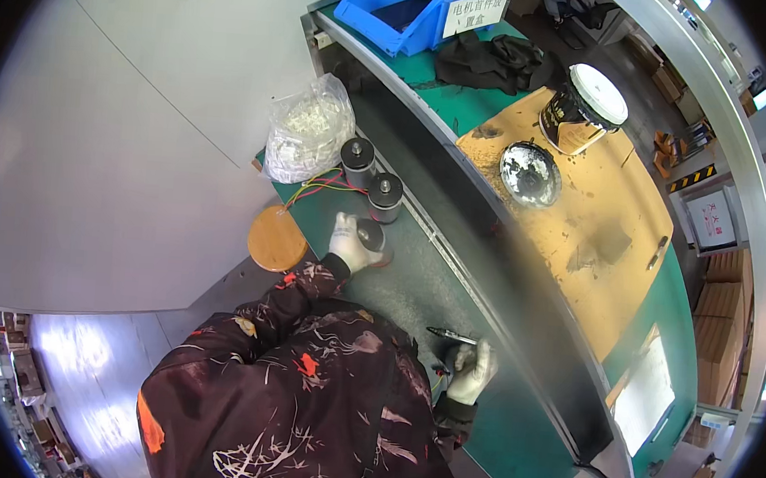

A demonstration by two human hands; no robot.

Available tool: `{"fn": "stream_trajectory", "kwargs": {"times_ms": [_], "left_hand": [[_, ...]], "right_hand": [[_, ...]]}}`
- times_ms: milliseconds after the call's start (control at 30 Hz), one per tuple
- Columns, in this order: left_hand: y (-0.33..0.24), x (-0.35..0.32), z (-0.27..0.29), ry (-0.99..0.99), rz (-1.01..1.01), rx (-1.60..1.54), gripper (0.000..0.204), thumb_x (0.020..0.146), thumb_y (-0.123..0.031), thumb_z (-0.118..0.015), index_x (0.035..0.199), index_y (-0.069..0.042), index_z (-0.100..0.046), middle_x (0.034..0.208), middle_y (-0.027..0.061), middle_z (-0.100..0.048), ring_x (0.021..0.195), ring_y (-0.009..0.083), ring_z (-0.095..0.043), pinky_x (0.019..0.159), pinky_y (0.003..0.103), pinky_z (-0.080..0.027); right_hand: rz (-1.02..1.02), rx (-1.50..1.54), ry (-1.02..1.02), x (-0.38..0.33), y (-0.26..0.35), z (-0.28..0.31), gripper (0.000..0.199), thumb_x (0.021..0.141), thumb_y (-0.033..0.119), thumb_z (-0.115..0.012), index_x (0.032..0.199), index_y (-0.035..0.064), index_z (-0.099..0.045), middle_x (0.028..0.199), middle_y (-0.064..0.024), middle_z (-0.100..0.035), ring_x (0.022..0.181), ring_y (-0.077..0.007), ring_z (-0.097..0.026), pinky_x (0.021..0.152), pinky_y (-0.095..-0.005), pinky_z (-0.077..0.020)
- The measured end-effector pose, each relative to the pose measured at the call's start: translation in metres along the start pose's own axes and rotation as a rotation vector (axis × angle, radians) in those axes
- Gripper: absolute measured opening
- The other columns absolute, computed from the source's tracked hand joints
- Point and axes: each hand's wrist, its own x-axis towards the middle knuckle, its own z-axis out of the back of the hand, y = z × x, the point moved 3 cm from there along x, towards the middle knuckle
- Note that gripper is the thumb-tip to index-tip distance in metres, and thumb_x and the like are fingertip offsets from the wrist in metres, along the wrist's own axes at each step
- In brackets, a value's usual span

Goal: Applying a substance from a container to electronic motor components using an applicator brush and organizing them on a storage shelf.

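Clearly, one small dark cylindrical motor (371, 235) sits on the green bench under the gloved left hand (349, 244), fingers curled round it. At one o'clock, two more wired motors (371, 176) wait untouched. The gloved right hand (471, 370) is closed round a slim dark pen-like tool (451, 335).

Dark patterned jacket sleeves with orange accents; white work gloves.

Both gloved hands closed, left (351, 245) outstretched, right (471, 370) nearer.
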Motion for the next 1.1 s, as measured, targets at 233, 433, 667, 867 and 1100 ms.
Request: {"fn": "stream_trajectory", "kwargs": {"times_ms": [233, 433, 667, 867, 1100], "left_hand": [[0.054, 0.076, 0.037, -0.004, 0.067, 0.238, 0.11, 0.053, -0.042, -0.088, 0.135, 0.014, -0.038, 0.141, 0.0315, -0.039, 0.135, 0.0418, -0.038, 0.114, 0.038, -0.035], [0.072, 0.111, 0.048, -0.044, 0.151, 0.017, 0.111, 0.052, -0.04, -0.091, 0.141, 0.002, -0.039, 0.141, 0.0259, -0.044, 0.133, 0.0398, -0.043, 0.109, 0.041, -0.04], [0.112, 0.056, -0.015, -0.464, 0.445, 0.1, 0.095, 0.062, -0.041, -0.087, 0.135, 0.002, -0.044, 0.13, 0.0259, -0.051, 0.117, 0.0407, -0.054, 0.098, 0.047, -0.048], [-0.103, -0.101, -0.118, 0.689, -0.551, -0.271, 0.098, 0.062, -0.034, -0.091, 0.141, 0.0, -0.044, 0.131, 0.021, -0.054, 0.12, 0.0341, -0.054, 0.103, 0.042, -0.045], [-0.251, -0.211, -0.131, 0.878, -1.029, 0.144, 0.082, 0.056, -0.039, -0.087, 0.126, -0.009, -0.056, 0.122, 0.0158, -0.052, 0.116, 0.0347, -0.051, 0.098, 0.048, -0.044]], "right_hand": [[0.044, 0.023, -0.058, -0.013, 0.009, 0.006, 0.03, 0.094, 0.03, -0.065, 0.091, 0.0009, -0.064, 0.063, -0.0046, -0.061, 0.045, -0.0075, -0.047, 0.043, -0.0205, -0.0329], [0.058, 0.045, -0.109, -0.006, 0.014, 0.023, 0.029, 0.097, 0.031, -0.059, 0.088, 0.0031, -0.059, 0.061, -0.0034, -0.056, 0.047, -0.0087, -0.045, 0.045, -0.023, -0.0312], [0.255, 0.196, -0.38, -0.005, 0.059, 0.107, 0.032, 0.101, 0.032, -0.052, 0.097, 0.0015, -0.062, 0.063, -0.0019, -0.054, 0.049, -0.0077, -0.046, 0.046, -0.0211, -0.0309], [0.297, 0.324, -0.569, -0.03, 0.063, 0.16, 0.03, 0.103, 0.03, -0.051, 0.103, 0.0028, -0.062, 0.067, -0.0005, -0.056, 0.051, -0.007, -0.047, 0.047, -0.0201, -0.0332], [0.294, 0.338, -0.532, -0.024, 0.06, 0.149, 0.03, 0.103, 0.029, -0.05, 0.103, 0.002, -0.062, 0.068, -0.001, -0.054, 0.052, -0.0088, -0.046, 0.047, -0.0219, -0.033]]}}
